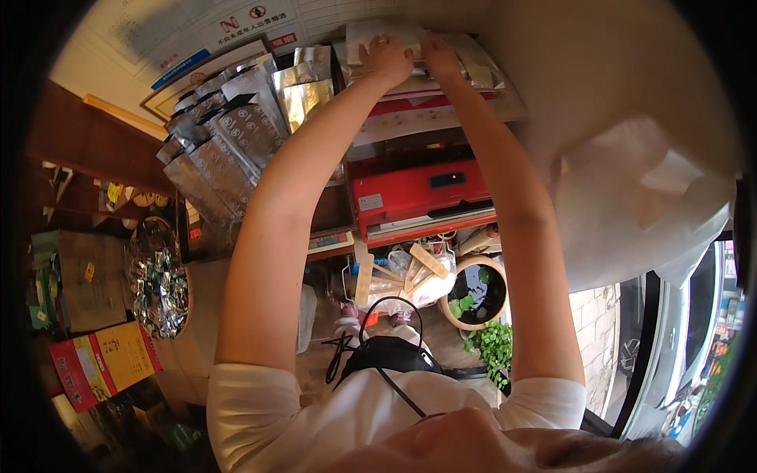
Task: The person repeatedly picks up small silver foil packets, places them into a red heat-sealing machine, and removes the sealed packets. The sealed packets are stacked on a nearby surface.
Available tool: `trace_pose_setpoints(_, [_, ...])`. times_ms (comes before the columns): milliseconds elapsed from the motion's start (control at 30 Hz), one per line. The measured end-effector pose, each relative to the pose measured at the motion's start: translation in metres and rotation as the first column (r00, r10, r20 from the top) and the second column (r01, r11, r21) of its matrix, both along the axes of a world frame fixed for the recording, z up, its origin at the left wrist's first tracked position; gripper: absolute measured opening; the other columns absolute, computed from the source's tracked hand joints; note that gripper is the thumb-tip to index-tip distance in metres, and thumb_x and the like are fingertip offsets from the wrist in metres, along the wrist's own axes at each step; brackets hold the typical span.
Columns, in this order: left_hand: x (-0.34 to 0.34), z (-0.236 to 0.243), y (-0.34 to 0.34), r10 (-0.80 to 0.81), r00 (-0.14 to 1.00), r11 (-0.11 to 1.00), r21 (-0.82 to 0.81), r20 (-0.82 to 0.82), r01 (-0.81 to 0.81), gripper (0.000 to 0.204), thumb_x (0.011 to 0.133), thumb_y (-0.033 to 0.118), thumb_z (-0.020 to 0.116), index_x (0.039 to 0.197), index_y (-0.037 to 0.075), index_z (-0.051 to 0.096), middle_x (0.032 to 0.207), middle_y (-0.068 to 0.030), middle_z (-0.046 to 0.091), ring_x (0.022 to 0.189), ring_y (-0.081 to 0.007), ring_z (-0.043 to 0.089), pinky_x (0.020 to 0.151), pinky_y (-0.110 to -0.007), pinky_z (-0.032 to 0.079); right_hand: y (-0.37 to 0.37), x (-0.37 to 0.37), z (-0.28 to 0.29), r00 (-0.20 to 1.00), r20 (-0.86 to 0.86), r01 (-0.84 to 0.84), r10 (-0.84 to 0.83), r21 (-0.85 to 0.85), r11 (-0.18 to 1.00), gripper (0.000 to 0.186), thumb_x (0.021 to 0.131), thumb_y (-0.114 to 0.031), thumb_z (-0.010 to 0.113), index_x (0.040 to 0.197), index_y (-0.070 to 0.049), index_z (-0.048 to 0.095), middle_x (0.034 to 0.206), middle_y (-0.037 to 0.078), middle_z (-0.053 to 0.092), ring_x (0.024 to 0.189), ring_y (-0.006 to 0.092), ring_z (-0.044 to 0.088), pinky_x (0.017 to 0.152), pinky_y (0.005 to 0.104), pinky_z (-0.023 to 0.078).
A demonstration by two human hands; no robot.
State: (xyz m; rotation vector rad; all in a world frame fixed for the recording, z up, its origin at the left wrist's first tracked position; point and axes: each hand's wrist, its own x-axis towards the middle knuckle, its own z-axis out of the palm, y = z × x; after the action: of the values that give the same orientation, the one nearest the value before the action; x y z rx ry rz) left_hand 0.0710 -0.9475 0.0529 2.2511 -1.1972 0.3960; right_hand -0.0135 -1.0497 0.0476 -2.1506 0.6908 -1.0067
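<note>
Both my arms stretch up and away to a stack of pale, flat bags (481, 69) on the top shelf at the far side. My left hand (386, 60) rests on the stack with its fingers spread. Close beside it on the right, my right hand (439, 57) lies on the same bags, its fingers stretched out. Whether a fingertip pinches a bag edge is too small to tell. Left of my left arm stand several upright silver foil pouches (248, 130), with gold ones (307, 101) behind them.
Under the top shelf sits a red machine (418, 185) with a small dark display. Lower down are wooden slats (410, 272), a round pot of water plants (477, 292) and a leafy plant (493, 351). At left are a basket of shiny packets (162, 288) and a red-yellow box (106, 363).
</note>
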Motion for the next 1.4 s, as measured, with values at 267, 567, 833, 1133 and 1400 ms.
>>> trace_pose_setpoints(267, [-0.084, 0.054, 0.12, -0.461, 0.887, 0.762, -0.513, -0.002, 0.395, 0.032, 0.081, 0.009, 0.06, 0.111, 0.002, 0.051, 0.127, -0.0165, 0.046, 0.118, -0.0346, 0.044, 0.1, -0.039, 0.036, 0.093, -0.053, 0.073, 0.933, 0.309, -0.165, 0.187, -0.096, 0.982, 0.027, 0.084, -0.009, 0.056, 0.11, -0.003, 0.06, 0.106, 0.016, 0.058, 0.102, 0.0235, 0.056, 0.082, 0.031, 0.049])
trace_pose_setpoints(567, [-0.094, -0.02, 0.364, -0.064, 0.956, 0.828, -0.551, -0.285, -0.109, 0.04, 0.078, -0.003, 0.056, 0.117, 0.003, 0.049, 0.123, -0.0154, 0.048, 0.118, -0.0317, 0.044, 0.101, -0.04, 0.033, 0.276, -0.024, 0.071, 0.793, 0.103, -0.603, 0.6, -0.01, 0.798, 0.028, 0.079, 0.004, 0.063, 0.104, -0.005, 0.06, 0.101, 0.006, 0.059, 0.079, 0.0133, 0.057, 0.063, 0.0237, 0.046])
trace_pose_setpoints(833, [-0.041, -0.049, 0.438, 0.159, 0.901, 0.832, -0.436, -0.403, -0.342, 0.061, 0.076, -0.001, 0.06, 0.131, 0.001, 0.033, 0.131, -0.021, 0.04, 0.12, -0.0367, 0.04, 0.102, -0.042, 0.031, 0.363, 0.066, 0.065, 0.787, -0.111, -0.614, 0.607, -0.238, 0.753, 0.054, 0.075, 0.002, 0.061, 0.125, -0.009, 0.047, 0.115, 0.011, 0.055, 0.087, 0.0346, 0.059, 0.072, 0.0378, 0.049])
trace_pose_setpoints(1133, [-0.023, -0.061, 0.453, 0.003, 0.835, 0.872, -0.408, -0.55, -0.272, 0.069, 0.076, 0.0, 0.065, 0.135, 0.003, 0.029, 0.134, -0.0153, 0.041, 0.123, -0.028, 0.044, 0.101, -0.038, 0.037, 0.37, 0.076, 0.073, 0.776, -0.233, -0.627, 0.587, -0.184, 0.757, 0.015, 0.074, -0.005, 0.068, 0.087, -0.002, 0.063, 0.09, 0.01, 0.054, 0.072, 0.0277, 0.056, 0.065, 0.0356, 0.046])
trace_pose_setpoints(1400, [-0.041, -0.033, 0.46, -0.159, 0.838, 0.843, -0.514, -0.522, -0.161, 0.083, 0.067, 0.007, 0.078, 0.135, 0.004, 0.03, 0.13, -0.0164, 0.045, 0.118, -0.0276, 0.048, 0.099, -0.035, 0.038, 0.404, -0.017, 0.134, 0.686, -0.186, -0.728, 0.704, -0.186, 0.66, 0.01, 0.072, 0.003, 0.067, 0.08, -0.001, 0.061, 0.092, 0.01, 0.053, 0.077, 0.0297, 0.058, 0.067, 0.0358, 0.047])
